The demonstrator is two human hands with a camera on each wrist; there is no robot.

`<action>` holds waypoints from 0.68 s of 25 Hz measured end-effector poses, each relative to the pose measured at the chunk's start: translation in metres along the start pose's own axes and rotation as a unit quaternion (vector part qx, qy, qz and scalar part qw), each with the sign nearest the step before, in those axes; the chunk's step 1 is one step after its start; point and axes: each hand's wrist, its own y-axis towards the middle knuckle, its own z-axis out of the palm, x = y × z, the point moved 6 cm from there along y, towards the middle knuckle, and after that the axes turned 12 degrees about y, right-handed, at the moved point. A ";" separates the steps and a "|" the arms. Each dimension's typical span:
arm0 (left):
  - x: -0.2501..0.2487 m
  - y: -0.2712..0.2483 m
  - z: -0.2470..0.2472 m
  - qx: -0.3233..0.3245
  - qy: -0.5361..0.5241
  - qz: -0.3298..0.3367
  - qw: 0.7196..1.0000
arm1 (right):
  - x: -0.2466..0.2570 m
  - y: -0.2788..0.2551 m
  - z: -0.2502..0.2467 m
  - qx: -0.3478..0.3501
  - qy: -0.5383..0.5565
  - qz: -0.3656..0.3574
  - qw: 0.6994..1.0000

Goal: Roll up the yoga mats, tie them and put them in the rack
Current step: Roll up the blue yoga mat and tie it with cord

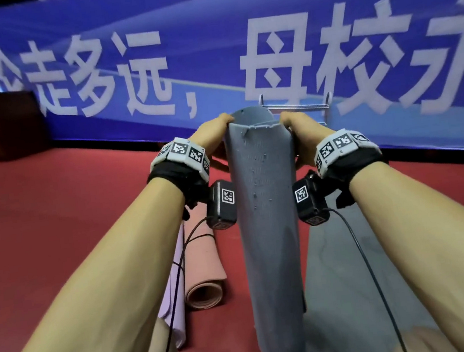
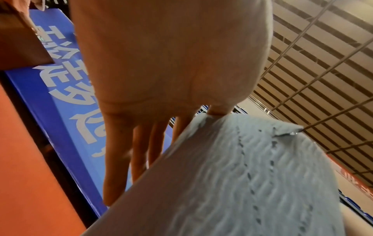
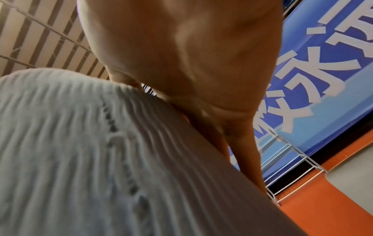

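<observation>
One rolled grey mat stands raised on end between two hands. The left hand grips its top rim on one side, thumb over the edge and fingers straight down the outside; the right hand grips the opposite side likewise. On the red floor lie three more mats: one rolled pink mat, one lilac mat, one flat grey mat. One wire rack stands just behind.

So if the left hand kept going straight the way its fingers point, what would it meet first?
Probably the wire rack just beyond the grey mat that the left hand grips; behind that, the blue banner. Depth is hard to judge.
</observation>
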 end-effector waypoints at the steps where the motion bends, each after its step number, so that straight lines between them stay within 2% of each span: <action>1: -0.002 0.003 0.001 -0.004 0.000 -0.001 1.000 | 0.001 -0.002 -0.004 0.000 0.002 0.014 1.000; 4: -0.001 0.010 0.009 0.003 0.014 -0.009 1.000 | 0.001 0.001 -0.007 0.024 0.002 0.033 0.999; 7: -0.011 0.012 0.017 0.046 0.078 0.024 0.996 | 0.000 0.002 -0.006 0.007 -0.012 0.040 0.999; 10: -0.011 0.018 0.021 0.095 0.029 0.046 0.994 | -0.005 0.005 -0.014 -0.017 -0.033 0.049 0.998; 13: 0.025 0.020 0.038 0.100 0.017 0.013 0.995 | -0.035 0.009 -0.019 -0.004 -0.053 0.103 0.993; 17: 0.067 0.019 0.059 0.108 -0.016 -0.025 0.994 | -0.079 0.014 -0.018 0.018 -0.048 0.134 0.990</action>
